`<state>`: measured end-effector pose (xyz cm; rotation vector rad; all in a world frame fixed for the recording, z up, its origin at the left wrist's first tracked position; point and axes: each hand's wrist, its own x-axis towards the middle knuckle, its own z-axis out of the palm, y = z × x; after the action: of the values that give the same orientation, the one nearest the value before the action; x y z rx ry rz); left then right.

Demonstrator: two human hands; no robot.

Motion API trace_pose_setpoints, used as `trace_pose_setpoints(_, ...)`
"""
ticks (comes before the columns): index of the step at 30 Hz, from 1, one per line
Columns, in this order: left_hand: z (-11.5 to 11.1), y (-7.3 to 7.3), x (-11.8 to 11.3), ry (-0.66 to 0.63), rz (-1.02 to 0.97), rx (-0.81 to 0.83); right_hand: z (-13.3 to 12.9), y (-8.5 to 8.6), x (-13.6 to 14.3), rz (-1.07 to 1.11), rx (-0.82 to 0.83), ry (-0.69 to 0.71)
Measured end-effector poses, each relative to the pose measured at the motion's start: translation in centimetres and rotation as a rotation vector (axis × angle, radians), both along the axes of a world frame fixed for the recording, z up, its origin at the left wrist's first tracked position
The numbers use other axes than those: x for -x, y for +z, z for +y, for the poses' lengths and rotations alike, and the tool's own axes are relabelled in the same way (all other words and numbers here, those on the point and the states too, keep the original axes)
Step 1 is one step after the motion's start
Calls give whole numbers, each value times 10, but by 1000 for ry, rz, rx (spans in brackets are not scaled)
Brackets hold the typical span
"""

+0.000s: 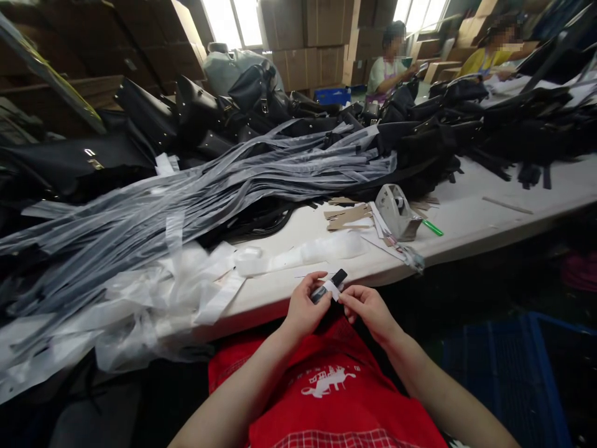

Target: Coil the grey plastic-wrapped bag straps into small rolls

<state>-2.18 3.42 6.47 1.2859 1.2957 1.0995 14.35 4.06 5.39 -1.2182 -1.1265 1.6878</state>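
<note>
My left hand (305,303) is closed around a short black strap piece (339,276), held just past the table's front edge. Around the strap lies a white paper band (331,289). My right hand (366,307) pinches the loose end of this white band between thumb and forefinger. Part of the strap is hidden by my left fingers. Beyond my hands, a flattened clear plastic wrap (308,250) rests on the white table (275,287). To the left spreads a long bundle of grey, plastic-wrapped straps (224,180).
A grey tape dispenser (396,214) stands near the edge, with cardboard strips (347,216) and a green pen (433,228) beside it. Black bags (200,109) are heaped along the back. Two people sit across the table. A blue crate (536,373) is at lower right.
</note>
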Motion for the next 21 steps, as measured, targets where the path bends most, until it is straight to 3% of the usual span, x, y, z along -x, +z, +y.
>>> trace_pose_setpoints(7, 1, -7, 3, 24, 43, -33, 3, -7, 4, -42, 41, 56)
trace_pose_setpoints(13, 1, -4, 2, 253, 75, 22, 5, -9, 15, 161, 85, 177)
trace_pose_setpoints(17, -7, 2, 0, 204, 191, -225, 10, -6, 30, 233, -14, 48)
trace_pose_setpoints(21, -15, -5, -7, 182, 313, -481, 11, -8, 36, 244, -106, -18)
